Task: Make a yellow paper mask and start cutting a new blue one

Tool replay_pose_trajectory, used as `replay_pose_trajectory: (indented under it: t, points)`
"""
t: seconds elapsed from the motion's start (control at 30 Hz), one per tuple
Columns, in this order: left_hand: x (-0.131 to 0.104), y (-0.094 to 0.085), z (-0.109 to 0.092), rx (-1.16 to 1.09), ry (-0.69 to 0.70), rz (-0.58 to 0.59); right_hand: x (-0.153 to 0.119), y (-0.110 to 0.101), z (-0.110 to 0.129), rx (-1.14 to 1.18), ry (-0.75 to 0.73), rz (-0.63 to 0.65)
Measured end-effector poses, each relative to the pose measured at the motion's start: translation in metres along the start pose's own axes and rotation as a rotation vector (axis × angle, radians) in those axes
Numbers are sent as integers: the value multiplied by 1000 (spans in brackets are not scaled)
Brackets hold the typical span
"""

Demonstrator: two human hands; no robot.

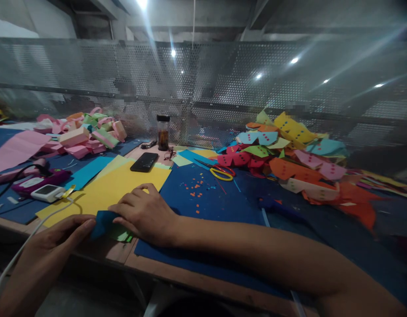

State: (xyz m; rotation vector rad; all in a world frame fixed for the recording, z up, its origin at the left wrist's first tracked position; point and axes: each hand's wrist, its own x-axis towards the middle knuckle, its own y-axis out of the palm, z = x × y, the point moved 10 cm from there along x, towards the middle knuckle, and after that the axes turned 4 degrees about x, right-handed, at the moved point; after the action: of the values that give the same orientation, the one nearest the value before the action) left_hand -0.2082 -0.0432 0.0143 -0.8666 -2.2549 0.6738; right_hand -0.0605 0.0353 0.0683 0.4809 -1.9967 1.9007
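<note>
Near the table's front edge, my left hand [66, 233] pinches the left edge of a small dark blue piece of paper [104, 223] between thumb and fingers. My right hand [147, 215] reaches across from the right with bent fingers and has the same paper's right edge at its thumb. Green paper pieces [123, 234] lie just under the right thumb. Beneath both hands and beyond them spreads a large yellow sheet [137, 175]. The undersides of the right fingers are hidden.
Scissors with yellow and red handles [222, 174] lie beyond small orange paper bits [195, 193]. A black phone [144, 162] and a jar [163, 133] stand farther back. Colourful folded papers [256, 152] pile at right, pink paper shapes [78, 136] at left. A white cable [41, 226] crosses the left side.
</note>
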Motion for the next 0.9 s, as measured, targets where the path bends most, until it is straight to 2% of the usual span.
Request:
replay_pose_trajectory:
  t: [0.1, 0.17, 0.37, 0.6, 0.9]
  points:
    - [-2, 11, 10, -123, -121, 106, 0, 0, 1, 0, -6, -9]
    - [-4, 11, 12, -151, -152, 115, -1, 0, 1, -1, -10, -12]
    - [-2, 13, 5, -157, -130, 138, -1, 0, 1, 9, -10, -3]
    - [0, 10, 2, -143, -125, 84, -1, 2, 1, 14, -24, -5]
    - [0, 10, 0, -147, -71, 101, -1, 0, 3, 17, -27, 7]
